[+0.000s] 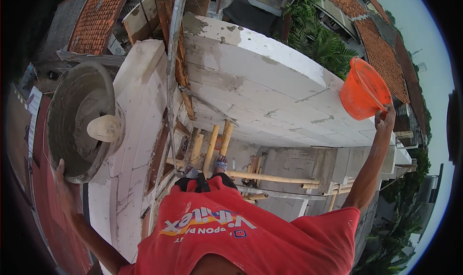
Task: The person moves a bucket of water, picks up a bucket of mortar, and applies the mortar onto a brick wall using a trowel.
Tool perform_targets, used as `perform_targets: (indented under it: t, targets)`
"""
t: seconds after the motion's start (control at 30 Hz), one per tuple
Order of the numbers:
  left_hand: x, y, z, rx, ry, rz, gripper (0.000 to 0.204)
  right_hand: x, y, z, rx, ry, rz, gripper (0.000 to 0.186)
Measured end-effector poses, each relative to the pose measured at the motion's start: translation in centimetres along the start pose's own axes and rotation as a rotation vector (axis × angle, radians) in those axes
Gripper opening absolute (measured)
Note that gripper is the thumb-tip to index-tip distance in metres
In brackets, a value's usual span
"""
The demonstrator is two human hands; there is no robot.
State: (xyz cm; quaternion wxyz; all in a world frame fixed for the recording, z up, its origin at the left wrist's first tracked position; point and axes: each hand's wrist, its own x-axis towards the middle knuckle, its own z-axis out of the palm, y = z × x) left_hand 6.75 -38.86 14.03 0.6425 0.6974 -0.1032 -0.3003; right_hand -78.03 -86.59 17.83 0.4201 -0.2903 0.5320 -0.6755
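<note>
At arm's length on the right, my right hand (385,118) is closed on the rim of an orange plastic bucket (357,94). The bucket is tilted over the white block wall, its thin handle lying across the mouth. On the left, the fingers of my left hand (62,178) grip the lower rim of a large, dark round mortar tub (58,125). Wet grey mortar (89,111) coats the bottom of that tub. A pale, rounded, scoop-like piece (103,129) with a dark end sits at the tub's right side; its exact kind is unclear.
White block walls (251,82) rise ahead and to my left. My feet (221,163) stand on bamboo scaffold poles (270,177), high above a floor below. A wooden post and metal bar (173,58) stand upright between the walls. Tiled roofs (99,19) and palms (318,43) lie beyond.
</note>
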Motion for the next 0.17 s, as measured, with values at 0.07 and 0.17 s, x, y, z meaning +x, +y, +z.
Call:
perform_targets:
  t: [0.07, 0.17]
  targets:
    - [0.0, -0.1, 1.7, -0.007, 0.010, 0.035, 0.067, -2.2, -1.2, 2.1, -0.024, -0.206, 0.056, 0.021]
    - [0.4, -1.3, 0.7, -0.012, 0.038, 0.135, 0.073, -4.9, -1.1, 8.4, -0.040, -0.345, 0.086, 0.034]
